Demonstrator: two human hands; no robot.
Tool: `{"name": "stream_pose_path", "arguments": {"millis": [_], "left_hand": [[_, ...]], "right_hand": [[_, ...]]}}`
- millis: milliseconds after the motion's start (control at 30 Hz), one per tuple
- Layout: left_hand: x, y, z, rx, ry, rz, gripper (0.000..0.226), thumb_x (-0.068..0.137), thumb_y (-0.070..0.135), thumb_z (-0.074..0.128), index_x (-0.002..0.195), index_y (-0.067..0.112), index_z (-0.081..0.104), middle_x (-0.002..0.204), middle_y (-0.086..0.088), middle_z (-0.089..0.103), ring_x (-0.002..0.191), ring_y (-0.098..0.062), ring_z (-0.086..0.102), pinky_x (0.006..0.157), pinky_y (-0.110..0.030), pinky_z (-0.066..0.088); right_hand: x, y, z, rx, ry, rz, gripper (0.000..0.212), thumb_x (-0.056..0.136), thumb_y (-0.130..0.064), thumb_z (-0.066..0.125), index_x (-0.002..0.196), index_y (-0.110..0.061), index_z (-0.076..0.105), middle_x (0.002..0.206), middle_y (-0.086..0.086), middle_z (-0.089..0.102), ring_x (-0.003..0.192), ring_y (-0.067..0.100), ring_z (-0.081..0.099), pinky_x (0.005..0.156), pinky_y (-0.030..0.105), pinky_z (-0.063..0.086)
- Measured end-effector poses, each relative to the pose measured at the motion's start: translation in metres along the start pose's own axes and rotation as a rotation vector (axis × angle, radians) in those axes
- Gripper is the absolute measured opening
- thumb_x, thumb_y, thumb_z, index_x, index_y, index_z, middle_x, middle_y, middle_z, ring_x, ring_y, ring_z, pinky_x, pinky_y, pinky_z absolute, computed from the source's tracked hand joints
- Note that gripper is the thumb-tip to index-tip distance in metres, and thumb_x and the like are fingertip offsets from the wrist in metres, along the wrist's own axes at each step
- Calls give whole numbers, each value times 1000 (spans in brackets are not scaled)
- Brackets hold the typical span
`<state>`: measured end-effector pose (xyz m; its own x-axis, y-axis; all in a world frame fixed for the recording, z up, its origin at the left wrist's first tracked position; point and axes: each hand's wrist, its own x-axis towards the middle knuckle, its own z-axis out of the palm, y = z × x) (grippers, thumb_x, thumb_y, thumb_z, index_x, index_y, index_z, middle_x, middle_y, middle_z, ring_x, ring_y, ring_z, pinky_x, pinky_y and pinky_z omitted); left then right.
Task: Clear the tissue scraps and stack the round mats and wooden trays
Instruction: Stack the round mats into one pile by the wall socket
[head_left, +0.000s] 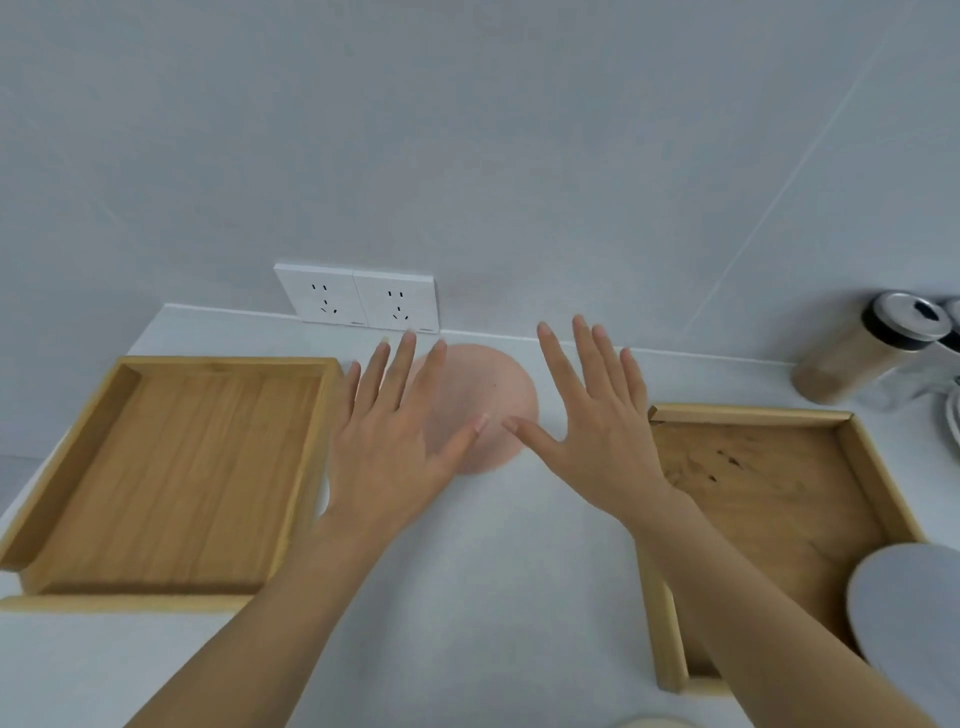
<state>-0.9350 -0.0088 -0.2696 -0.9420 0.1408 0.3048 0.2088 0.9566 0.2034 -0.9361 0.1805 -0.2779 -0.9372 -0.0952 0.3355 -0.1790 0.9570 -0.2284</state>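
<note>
- Both hands, left hand (400, 441) and right hand (597, 421), spread flat and empty over the pink round mat (488, 400) on the white counter (488, 571).
- 2 wooden trays flank them: left tray (171, 467), right tray (779, 499) holding a grey round mat (909, 608) at its near corner.

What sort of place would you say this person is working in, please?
Probably a home kitchen counter: a white countertop against a pale wall with double sockets, lidded storage jars at the right, and wooden trays with table mats.
</note>
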Motion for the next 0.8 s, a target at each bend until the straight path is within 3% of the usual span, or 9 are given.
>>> {"name": "stream_pose_path", "arguments": {"millis": [333,800], "left_hand": [[-75,21,-26,-16,45,25,69,82,64,37,135,21,46,144,-9,43,134,-27,37,113,-38,13],[-145,66,-20,-85,-181,97,78,80,68,24,142,22,32,152,-11,26,142,-25,18,115,-41,5]], "right_hand": [[-85,7,-51,-102,1,16,79,82,-68,34,146,-28,12,154,15,18,142,30,13,113,43,6],[-192,27,-81,-89,-40,188,79,80,-65,38,146,-25,22,153,15,19,142,30,14,113,46,9]]}}
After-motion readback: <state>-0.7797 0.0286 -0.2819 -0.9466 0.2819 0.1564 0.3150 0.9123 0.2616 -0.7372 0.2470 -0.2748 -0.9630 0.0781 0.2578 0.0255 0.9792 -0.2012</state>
